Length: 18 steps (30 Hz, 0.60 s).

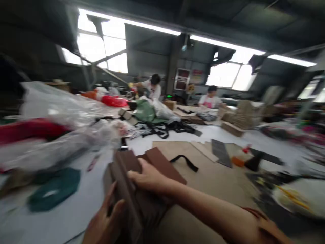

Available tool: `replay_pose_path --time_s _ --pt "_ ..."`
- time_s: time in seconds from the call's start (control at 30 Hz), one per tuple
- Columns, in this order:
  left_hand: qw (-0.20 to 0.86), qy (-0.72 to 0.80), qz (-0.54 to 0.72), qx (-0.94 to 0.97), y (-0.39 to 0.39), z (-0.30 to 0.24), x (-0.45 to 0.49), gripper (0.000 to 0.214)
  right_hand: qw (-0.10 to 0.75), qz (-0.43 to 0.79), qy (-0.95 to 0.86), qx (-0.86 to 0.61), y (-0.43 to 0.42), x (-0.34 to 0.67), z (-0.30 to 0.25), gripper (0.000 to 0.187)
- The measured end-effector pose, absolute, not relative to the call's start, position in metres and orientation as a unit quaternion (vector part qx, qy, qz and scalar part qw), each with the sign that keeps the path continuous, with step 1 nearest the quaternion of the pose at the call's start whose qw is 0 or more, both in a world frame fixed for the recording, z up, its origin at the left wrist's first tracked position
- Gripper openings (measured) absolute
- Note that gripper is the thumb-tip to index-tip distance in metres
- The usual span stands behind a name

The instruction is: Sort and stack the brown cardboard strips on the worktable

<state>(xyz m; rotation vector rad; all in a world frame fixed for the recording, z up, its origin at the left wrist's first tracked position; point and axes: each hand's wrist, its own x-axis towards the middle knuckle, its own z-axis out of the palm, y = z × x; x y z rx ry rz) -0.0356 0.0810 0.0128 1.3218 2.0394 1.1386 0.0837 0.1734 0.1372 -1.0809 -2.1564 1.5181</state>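
Observation:
A stack of flat dark-brown pieces (127,166), leather-like strips or panels, stands tilted at the near middle of the table. My left hand (108,217) grips its left side, thumb and fingers around the edge. From the right, my right hand (149,176) reaches across and holds the stack's upper part, thumb toward the left. Some of its fingertips are hidden behind the pieces. A reddish-brown panel (162,162) lies just beyond my right hand. Close by, a black strap (185,161) curls on a tan sheet (203,189).
Clear plastic bags (58,139) and a dark green piece (54,189) lie on the left. A bottle of orange liquid (240,157) and a white bowl (302,200) stand on the right. Black straps (165,128) lie farther back. Two people (153,88) work across the table.

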Motion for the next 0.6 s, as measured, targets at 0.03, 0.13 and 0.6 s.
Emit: replay_pose_path --time_s 0.03,0.13,0.6 --pt "0.231 0.762 0.406 0.450 0.066 0.016 -0.042 0.080 0.143 0.538 -0.742 -0.374 0.174 0.082 0.135 0.057" --pt "0.269 0.773 0.398 0.414 0.049 0.029 -0.042 0.089 0.127 0.568 -0.720 -0.377 0.184 0.084 0.128 0.062" --pt "0.321 0.748 0.491 0.309 0.050 0.008 -0.041 0.087 0.167 0.434 -0.828 -0.313 0.233 0.062 0.085 0.042"
